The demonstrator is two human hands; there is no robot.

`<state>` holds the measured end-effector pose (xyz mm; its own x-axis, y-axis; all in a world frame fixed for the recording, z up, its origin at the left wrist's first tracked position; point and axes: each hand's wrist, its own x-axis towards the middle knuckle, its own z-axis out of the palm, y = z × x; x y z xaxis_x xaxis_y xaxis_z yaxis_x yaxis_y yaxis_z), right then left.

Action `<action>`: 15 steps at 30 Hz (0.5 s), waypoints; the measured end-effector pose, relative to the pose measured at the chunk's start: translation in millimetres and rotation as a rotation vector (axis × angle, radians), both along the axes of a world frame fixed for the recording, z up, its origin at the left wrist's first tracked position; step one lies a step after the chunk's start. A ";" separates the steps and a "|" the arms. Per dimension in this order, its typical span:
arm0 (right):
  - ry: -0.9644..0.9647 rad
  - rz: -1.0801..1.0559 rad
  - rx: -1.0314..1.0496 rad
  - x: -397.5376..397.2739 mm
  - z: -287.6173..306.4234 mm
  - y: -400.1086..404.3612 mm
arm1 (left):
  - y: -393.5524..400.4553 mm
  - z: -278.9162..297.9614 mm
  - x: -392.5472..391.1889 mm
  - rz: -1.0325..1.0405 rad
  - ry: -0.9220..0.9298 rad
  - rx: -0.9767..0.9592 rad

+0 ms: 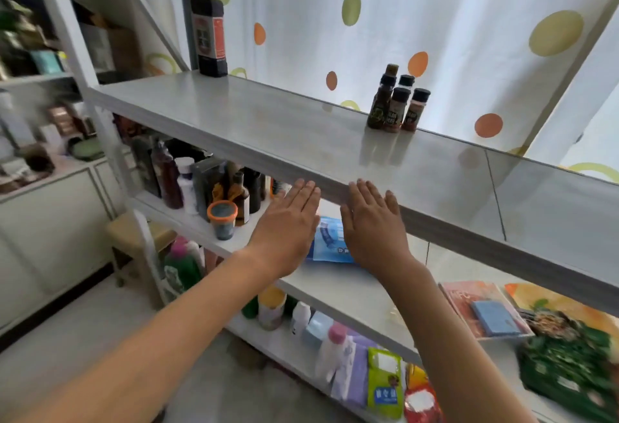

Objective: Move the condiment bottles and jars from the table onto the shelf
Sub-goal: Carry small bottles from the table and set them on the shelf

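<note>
Both hands flat and empty below the grey laminate top shelf (268,114).

Left hand (288,221) and right hand (371,224), fingers straight, apparently touch its front edge; small dark spice bottles (398,104) cluster at its back, the tall dark sauce bottle (207,27) at its far-left corner.

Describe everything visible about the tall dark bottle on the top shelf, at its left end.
The tall dark bottle stands upright at the far left end of the top shelf, near the back edge, against the dotted curtain. Its body is squarish and filled with near-black liquid, narrowing to a neck with a pale cap. A dark label with an orange-red side panel wraps the front; the print is unreadable. Nothing touches it but the shelf; both hands are well away from it.
</note>
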<state>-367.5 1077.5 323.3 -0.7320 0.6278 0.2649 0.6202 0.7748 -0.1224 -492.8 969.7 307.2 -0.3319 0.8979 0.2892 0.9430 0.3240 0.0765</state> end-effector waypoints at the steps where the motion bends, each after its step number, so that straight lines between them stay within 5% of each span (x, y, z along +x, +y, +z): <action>1: 0.011 0.044 -0.019 6.9 -4.3 -10.5 | -16.2 -6.8 9.0 0.023 -0.032 0.011; 15: -0.126 0.619 -0.249 28.7 -101.0 -207.3 | -263.9 -97.1 92.9 0.402 -0.214 0.014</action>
<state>-338.7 870.2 222.3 -0.9919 0.1143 0.0556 0.0927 0.9497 -0.2993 -399.9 705.9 210.1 -0.7067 0.6823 0.1871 0.7053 0.6584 0.2627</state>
